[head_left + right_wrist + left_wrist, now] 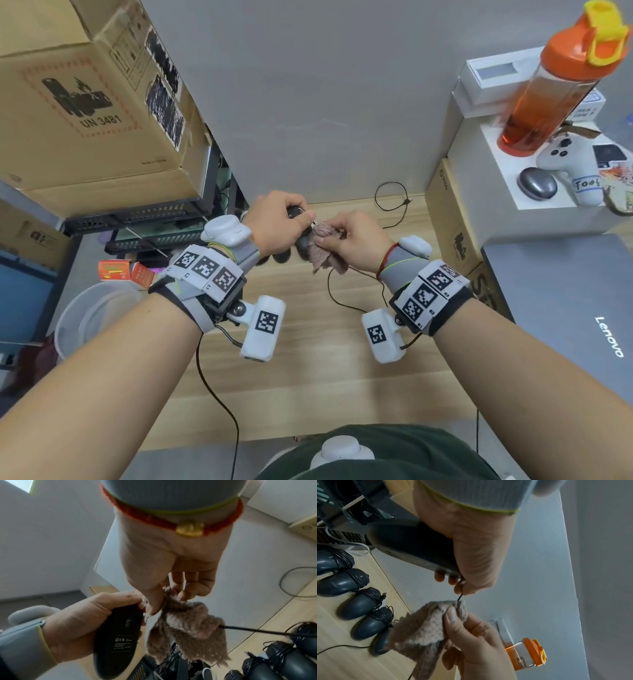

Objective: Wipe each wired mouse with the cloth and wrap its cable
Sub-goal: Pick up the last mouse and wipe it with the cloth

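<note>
A dark wired mouse (118, 639) is being held above the worktop (308, 359) with its labelled underside showing in the right-wrist view. Its thin black cable (460, 597) is running straight from its front end into a fuzzy, brownish-pink cloth (421, 627), which is bunching around the cable and hanging down in loose folds. Four more dark mice (359, 604) are lying side by side on the worktop, each with its cable wound around the body.

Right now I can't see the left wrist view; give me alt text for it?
The left hand grips a dark mouse while the right hand pinches a brown cloth around its cable. Four cable-wrapped mice lie in a row on the wooden desk.
</note>
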The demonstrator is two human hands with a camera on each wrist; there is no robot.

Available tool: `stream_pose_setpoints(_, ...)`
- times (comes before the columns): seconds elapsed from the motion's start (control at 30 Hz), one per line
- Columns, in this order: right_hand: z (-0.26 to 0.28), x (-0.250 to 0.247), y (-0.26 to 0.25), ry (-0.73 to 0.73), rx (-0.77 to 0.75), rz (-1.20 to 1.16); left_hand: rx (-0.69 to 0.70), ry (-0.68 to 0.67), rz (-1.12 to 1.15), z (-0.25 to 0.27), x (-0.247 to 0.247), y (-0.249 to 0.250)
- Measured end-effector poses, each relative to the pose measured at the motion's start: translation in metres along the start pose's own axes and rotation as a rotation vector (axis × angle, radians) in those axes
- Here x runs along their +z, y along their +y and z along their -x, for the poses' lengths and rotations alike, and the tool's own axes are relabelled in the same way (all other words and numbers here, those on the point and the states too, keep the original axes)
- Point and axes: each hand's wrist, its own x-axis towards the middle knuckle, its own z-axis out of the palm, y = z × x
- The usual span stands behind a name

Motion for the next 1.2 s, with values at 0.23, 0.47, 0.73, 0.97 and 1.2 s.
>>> stream_pose_setpoints(0.23,0.007,-0.008,0.055,0.068,0.176,0.309,-0.05,0.155,0.092,-0.01,-0.02,-0.019)
stream_pose_setpoints(0.47,0.038,-0.023,0.127,0.077,0.666,0.306,-0.128,0.309,0.159,-0.018,-0.048,-0.053)
stream_pose_setpoints(0.73,0.031,-0.04,0.09,0.395,0.56,0.054,-0.207,0.169,0.128,-0.013,-0.021,-0.06)
stream_pose_setpoints(0.97,0.008,-0.027,-0.01,0.094,-0.017,-0.024,-0.127,-0.05,0.198,0.005,0.015,-0.015)
stream_pose_setpoints(1.2,0.01,-0.006,-0.014,-0.013,-0.101,0.243,-0.02,-0.016,0.071,0.007,0.01,0.001)
